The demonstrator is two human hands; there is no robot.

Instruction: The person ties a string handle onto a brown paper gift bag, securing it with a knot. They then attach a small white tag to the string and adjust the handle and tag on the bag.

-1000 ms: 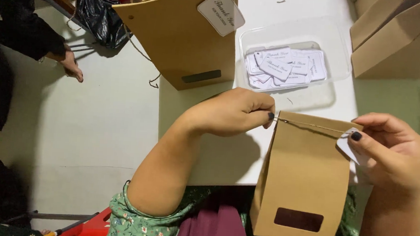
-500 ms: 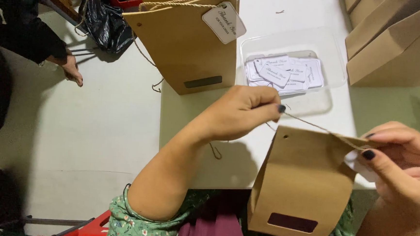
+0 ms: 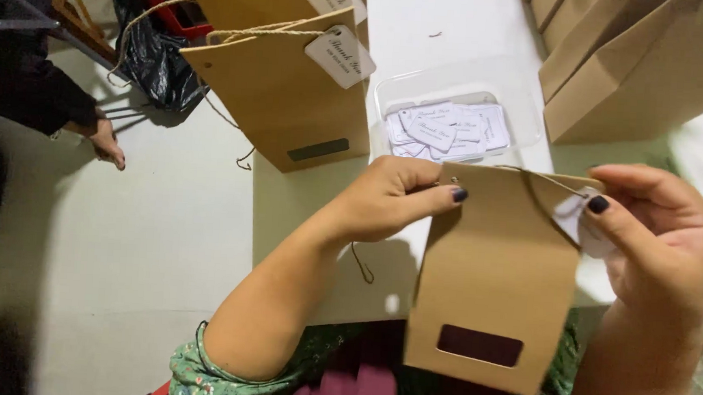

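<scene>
Table: a white table ran up the middle of the view, with pale floor to its left.
Plain bags: a stack of flat brown paper bags lay at the table's upper right corner.
Finished bags: two brown bags with twine handles and white tags lay at the table's upper left, a small dark window near the nearer one's lower edge.
Held bag: a brown paper bag with a dark rectangular window low on its face sat between the two hands, its top edge over the table's near edge and its bottom over the person's lap.
Left hand: the left hand was closed, thumb and fingers pinching the bag's top left corner where the twine met it.
Right hand: the right hand was curled, pinching a small white tag at the bag's top right corner.
Tray: a clear plastic tray of loose white tags sat just beyond the held bag.
Twine: a thin twine ran along the bag's top edge from one hand to the other.
Other person: another person's hand in a dark sleeve hung at the far left, well apart.
</scene>
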